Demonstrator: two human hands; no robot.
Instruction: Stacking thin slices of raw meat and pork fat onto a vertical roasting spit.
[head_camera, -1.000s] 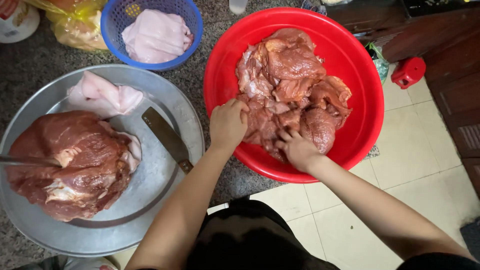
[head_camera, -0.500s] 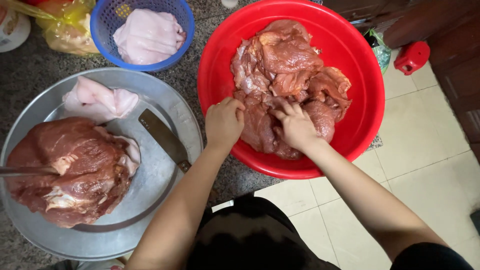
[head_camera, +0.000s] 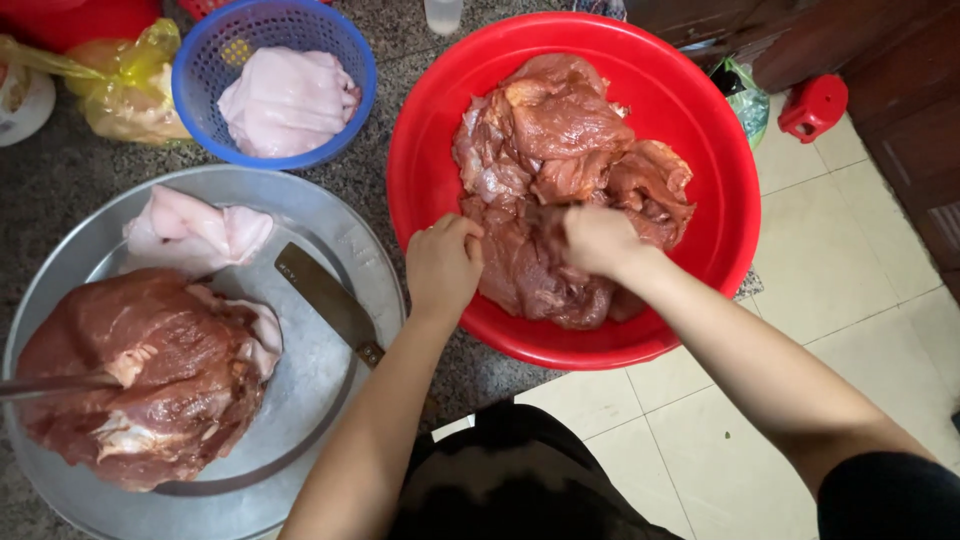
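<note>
Meat (head_camera: 560, 180) in red basin (head_camera: 720, 150), both hands' grip now higher, clenched on it.

Raw red meat pieces (head_camera: 560, 170) fill the round red plastic basin (head_camera: 720, 170); a narrow speckled stone worktop (head_camera: 375, 180) strip separates it from the round metal tray (head_camera: 330, 230).

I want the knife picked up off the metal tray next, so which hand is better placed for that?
Probably the left hand: it grips the meat at the red basin's near rim, beside the knife. The right hand lies farther away.
</note>
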